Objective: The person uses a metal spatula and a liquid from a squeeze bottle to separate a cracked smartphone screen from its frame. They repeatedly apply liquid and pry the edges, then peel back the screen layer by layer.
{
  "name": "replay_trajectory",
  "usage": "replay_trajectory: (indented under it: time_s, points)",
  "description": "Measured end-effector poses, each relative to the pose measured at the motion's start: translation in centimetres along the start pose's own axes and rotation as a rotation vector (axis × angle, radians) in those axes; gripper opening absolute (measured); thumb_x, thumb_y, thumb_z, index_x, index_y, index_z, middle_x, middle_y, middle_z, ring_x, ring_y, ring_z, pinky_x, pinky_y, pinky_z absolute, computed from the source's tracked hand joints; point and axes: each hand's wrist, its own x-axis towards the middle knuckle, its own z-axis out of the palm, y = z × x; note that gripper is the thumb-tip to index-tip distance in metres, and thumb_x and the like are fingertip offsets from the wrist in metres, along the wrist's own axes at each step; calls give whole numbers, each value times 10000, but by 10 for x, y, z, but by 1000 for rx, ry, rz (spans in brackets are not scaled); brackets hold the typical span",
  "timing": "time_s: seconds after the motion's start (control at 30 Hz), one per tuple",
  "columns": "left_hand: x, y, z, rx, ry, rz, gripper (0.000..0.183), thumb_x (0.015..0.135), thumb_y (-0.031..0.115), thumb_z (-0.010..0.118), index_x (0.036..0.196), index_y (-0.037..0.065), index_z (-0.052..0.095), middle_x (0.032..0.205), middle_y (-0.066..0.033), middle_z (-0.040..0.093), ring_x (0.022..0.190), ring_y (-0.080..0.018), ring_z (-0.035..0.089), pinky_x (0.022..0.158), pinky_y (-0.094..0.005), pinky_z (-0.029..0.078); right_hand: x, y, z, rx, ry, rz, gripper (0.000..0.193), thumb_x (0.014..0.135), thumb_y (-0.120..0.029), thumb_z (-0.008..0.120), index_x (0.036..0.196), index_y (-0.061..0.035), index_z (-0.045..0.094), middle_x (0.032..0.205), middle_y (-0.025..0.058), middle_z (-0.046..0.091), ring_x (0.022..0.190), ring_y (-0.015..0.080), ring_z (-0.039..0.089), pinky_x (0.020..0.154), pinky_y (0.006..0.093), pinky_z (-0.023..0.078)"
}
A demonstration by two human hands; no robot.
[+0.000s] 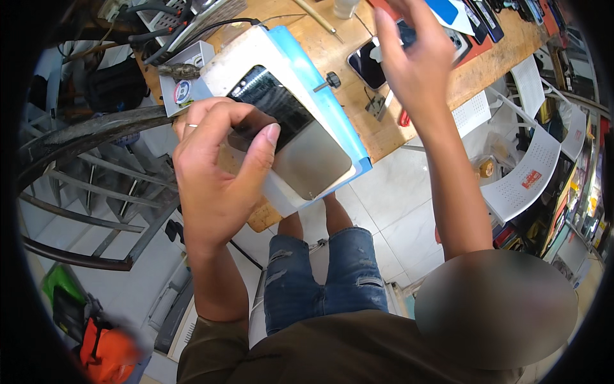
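A smartphone-shaped glossy black panel (304,144) lies tilted on a white board (240,51), which rests on a light-blue pad (300,61). My left hand (214,153) is closed at its left edge, fingers curled and thumb on the dark face. A ring sits on one finger. My right hand (422,61) is raised over the far side of the bench, thumb and fingers apart, with nothing visible in it. The tips of some fingers are cut off by the top edge. Just left of it lies a dark smartphone (368,64).
The wooden bench (377,137) carries a small white box (182,80) with a round badge at left, a thin stick (316,16), and a black knob (332,79). More phones (483,19) lie at far right. White perforated chairs (524,173) stand right; a dark metal railing (83,137) runs left.
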Motion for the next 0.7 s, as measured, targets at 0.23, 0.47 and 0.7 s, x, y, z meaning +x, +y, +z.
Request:
replay_trajectory:
  time_s: [0.23, 0.47, 0.7]
  points:
    - [2, -2, 0, 25, -18, 29, 160, 867, 121, 857, 983, 58, 766, 966, -53, 754, 1013, -247, 658, 940, -378, 436, -59, -122, -87, 128, -660, -357, 543, 912, -319, 810, 1293, 60, 729, 1393, 241, 712, 1336, 408, 665, 1140, 535, 509]
    - [4, -4, 0, 72, 8, 99, 151, 867, 126, 863, 969, 71, 766, 941, -37, 745, 1000, -243, 650, 936, -385, 418, -71, -125, -77, -38, -771, -401, 667, 959, -484, 757, 1414, -1, 686, 1536, 184, 651, 1485, 362, 586, 1269, 579, 379]
    - [8, -8, -1, 164, 27, 94, 163, 868, 166, 882, 938, 82, 761, 873, -13, 710, 1004, -231, 620, 986, -394, 382, -73, -128, -81, -72, -848, -382, 713, 958, -509, 747, 1447, 4, 667, 1571, 192, 624, 1526, 375, 541, 1288, 593, 354]
